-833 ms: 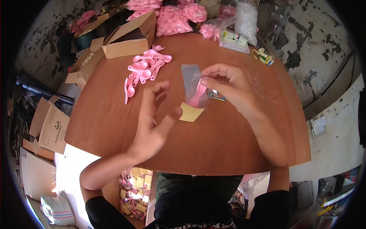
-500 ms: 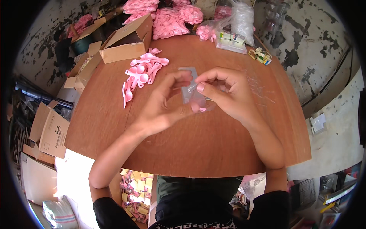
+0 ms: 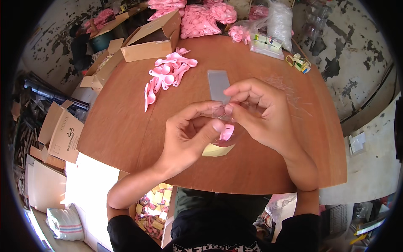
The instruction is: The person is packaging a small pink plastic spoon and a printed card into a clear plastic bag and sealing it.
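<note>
My left hand (image 3: 189, 134) pinches a small clear plastic bag (image 3: 219, 111) between thumb and fingers. Below the fingertips show a pink plastic piece (image 3: 227, 132), probably part of a spoon, and a pale yellow card (image 3: 217, 150); both seem to be inside the bag. Thumb and forefinger of my right hand (image 3: 263, 110) close on the bag's gathered upper end. Just beyond the hands, a flat stack of clear plastic sleeves (image 3: 218, 84) lies on the table. A loose pile of pink spoons (image 3: 168, 73) lies to the left.
Thin clear strips (image 3: 289, 94) are scattered on the wooden table (image 3: 121, 130) at right. An open cardboard box (image 3: 151, 48), bagged pink spoons (image 3: 200, 23) and packs of cards (image 3: 266, 44) stand along the far edge. A box of packed pieces (image 3: 155, 208) sits below the near edge.
Both hands have come nearer to me, off the stack of sleeves, which now shows more fully. The yellow card and pink piece have come into view below the left hand. The view has shifted slightly.
</note>
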A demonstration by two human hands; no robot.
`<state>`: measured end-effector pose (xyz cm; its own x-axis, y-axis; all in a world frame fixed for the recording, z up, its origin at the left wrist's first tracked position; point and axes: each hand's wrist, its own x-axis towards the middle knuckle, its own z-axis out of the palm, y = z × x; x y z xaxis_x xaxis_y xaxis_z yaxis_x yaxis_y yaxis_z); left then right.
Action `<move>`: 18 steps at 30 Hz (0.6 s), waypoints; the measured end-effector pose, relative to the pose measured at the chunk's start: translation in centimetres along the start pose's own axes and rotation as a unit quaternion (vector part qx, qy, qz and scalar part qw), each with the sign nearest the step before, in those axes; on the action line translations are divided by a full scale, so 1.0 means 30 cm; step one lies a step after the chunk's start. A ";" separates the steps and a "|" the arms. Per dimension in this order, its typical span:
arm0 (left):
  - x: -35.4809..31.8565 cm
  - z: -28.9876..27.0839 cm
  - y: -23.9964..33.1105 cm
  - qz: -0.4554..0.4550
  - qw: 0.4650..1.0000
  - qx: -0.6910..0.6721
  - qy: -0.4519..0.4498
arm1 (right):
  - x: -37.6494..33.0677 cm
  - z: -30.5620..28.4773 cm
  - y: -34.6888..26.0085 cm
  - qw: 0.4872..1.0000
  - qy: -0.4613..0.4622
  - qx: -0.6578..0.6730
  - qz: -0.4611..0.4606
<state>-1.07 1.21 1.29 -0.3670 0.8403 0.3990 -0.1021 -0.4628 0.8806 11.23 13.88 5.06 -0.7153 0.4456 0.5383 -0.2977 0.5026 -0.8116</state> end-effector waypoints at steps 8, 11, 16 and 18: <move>-0.036 -0.004 -0.006 -0.008 0.993 0.102 0.064 | -0.002 -0.001 -0.041 0.975 -0.009 -0.183 -0.129; -0.053 -0.001 0.015 0.032 0.985 0.159 0.056 | -0.011 0.000 -0.061 0.915 -0.011 -0.311 -0.257; -0.063 0.000 0.057 0.062 0.957 0.285 0.002 | -0.022 0.005 -0.084 0.865 -0.050 -0.408 -0.287; -0.060 0.002 0.080 0.057 0.947 0.315 -0.025 | -0.031 0.005 -0.067 0.846 -0.048 -0.438 -0.299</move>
<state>-0.59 -1.40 2.70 -0.2971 0.8139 0.4993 0.5130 -0.3050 0.8024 12.39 12.34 6.16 -0.6628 -0.1245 0.7384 -0.0726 0.9921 0.1021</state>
